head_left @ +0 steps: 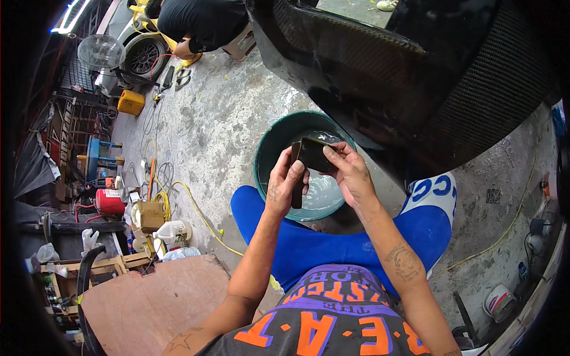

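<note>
Past shirt (335, 314), over basin (265, 155), clamping strip (296, 199) in left hand (280, 185), dark piece (313, 156) in right hand (354, 175); seemingly underway, cannot tell remainder.

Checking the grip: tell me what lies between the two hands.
Between the left hand, holding a dark strip, and the right hand lies a dark flat piece, over the green tub, in the head view.
</note>
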Tool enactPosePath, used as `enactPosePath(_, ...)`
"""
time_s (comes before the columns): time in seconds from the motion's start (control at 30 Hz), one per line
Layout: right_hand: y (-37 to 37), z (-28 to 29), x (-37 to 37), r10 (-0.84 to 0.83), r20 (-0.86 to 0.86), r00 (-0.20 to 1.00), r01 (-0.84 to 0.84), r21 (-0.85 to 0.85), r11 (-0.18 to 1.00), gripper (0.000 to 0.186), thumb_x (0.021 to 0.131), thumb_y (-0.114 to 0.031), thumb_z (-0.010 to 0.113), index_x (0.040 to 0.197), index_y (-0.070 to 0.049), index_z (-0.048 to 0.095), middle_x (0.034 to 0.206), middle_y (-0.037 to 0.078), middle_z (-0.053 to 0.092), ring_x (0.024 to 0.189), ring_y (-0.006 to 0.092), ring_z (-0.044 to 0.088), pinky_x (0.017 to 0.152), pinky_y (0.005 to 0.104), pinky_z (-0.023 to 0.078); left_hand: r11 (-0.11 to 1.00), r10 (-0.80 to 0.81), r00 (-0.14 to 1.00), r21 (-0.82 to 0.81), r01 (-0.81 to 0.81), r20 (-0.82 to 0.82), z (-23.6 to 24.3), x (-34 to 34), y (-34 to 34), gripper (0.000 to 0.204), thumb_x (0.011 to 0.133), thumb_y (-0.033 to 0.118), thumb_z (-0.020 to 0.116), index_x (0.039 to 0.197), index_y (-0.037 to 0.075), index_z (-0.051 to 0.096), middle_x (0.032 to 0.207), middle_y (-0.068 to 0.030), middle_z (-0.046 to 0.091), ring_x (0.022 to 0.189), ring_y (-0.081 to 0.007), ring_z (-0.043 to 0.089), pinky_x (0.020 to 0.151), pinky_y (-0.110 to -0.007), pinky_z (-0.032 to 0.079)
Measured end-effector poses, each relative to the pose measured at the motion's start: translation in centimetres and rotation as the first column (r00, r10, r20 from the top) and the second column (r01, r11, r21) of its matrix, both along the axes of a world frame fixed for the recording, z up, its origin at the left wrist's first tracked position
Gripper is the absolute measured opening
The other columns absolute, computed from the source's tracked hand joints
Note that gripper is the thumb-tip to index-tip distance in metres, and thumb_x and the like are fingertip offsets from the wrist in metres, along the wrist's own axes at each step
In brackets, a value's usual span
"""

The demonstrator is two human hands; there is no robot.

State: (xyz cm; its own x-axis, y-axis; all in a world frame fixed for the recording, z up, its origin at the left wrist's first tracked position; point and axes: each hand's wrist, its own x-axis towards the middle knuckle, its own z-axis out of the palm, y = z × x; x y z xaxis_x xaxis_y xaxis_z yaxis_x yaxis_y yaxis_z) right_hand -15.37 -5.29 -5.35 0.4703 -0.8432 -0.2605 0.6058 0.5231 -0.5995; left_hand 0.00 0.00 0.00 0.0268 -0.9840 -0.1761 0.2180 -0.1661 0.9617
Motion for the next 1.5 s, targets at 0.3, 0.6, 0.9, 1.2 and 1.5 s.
enactPosePath(0.3, -1.5, 1.1, -1.4, 0.103, -0.245, 0.964, -0.168, -0.261, 0.951, 0.031, 0.088, -0.012, 0.079, 0.112, -0.004, 0.061, 0.102, 0.005, 0.064, 0.097, 0.0102, 0.061, 0.088, 0.0253, 0.05, 0.999, -0.033, 0.967, 0.005, 0.033, 0.252, 0.9, 0.8, -0.6, 0.039, 0.1, 0.019, 0.064, 0.134, 0.002, 0.056, 0.082, -0.0013, 0.06, 0.063, -0.0061, 0.054, 0.053, -0.022, 0.045)
enactPosePath(0.6, -1.3, 2.9, -0.7, -0.025, -0.201, 0.979, -0.05, -0.363, 0.93, 0.024, 0.094, -0.014, 0.073, 0.112, -0.003, 0.062, 0.098, 0.004, 0.068, 0.089, 0.0067, 0.063, 0.077, 0.022, 0.051, 0.993, -0.11, 0.945, 0.067, 0.094, 0.309, 1.6, 1.4, -0.6, 0.045, 0.095, 0.016, 0.071, 0.136, 0.003, 0.057, 0.092, -0.0013, 0.062, 0.068, -0.0062, 0.057, 0.057, -0.023, 0.046)
enactPosePath(0.9, -0.7, 4.4, 0.8, -0.218, -0.002, 0.976, 0.218, -0.064, 0.974, 0.022, 0.092, -0.021, 0.078, 0.089, -0.007, 0.062, 0.082, -0.001, 0.065, 0.076, 0.0067, 0.062, 0.074, 0.0221, 0.052, 0.989, 0.002, 1.0, -0.145, -0.001, 0.008, 1.9, -0.3, -1.0, 0.064, 0.103, 0.045, 0.054, 0.146, -0.002, 0.047, 0.106, -0.0044, 0.061, 0.077, -0.0101, 0.058, 0.064, -0.024, 0.049)
enactPosePath(1.2, -0.2, 3.3, 0.8, -0.27, -0.156, 0.95, 0.234, -0.217, 0.948, 0.024, 0.092, -0.022, 0.079, 0.086, -0.008, 0.061, 0.082, -0.001, 0.064, 0.072, 0.0043, 0.056, 0.067, 0.0207, 0.047, 0.991, -0.003, 0.993, -0.134, -0.012, -0.115, 1.4, -1.4, -1.0, 0.059, 0.106, 0.041, 0.048, 0.148, -0.001, 0.046, 0.099, -0.0065, 0.065, 0.073, -0.0112, 0.057, 0.061, -0.025, 0.048)
enactPosePath(1.5, -0.4, 4.6, 0.4, -0.224, -0.081, 0.971, 0.205, -0.2, 0.958, 0.024, 0.093, -0.022, 0.078, 0.084, -0.008, 0.06, 0.081, 0.0, 0.065, 0.073, 0.0048, 0.056, 0.067, 0.0213, 0.045, 0.998, 0.021, 0.985, -0.047, -0.029, -0.174, 1.9, -1.5, -1.1, 0.063, 0.106, 0.048, 0.047, 0.148, 0.0, 0.047, 0.095, -0.0073, 0.064, 0.072, -0.0126, 0.058, 0.06, -0.026, 0.048)
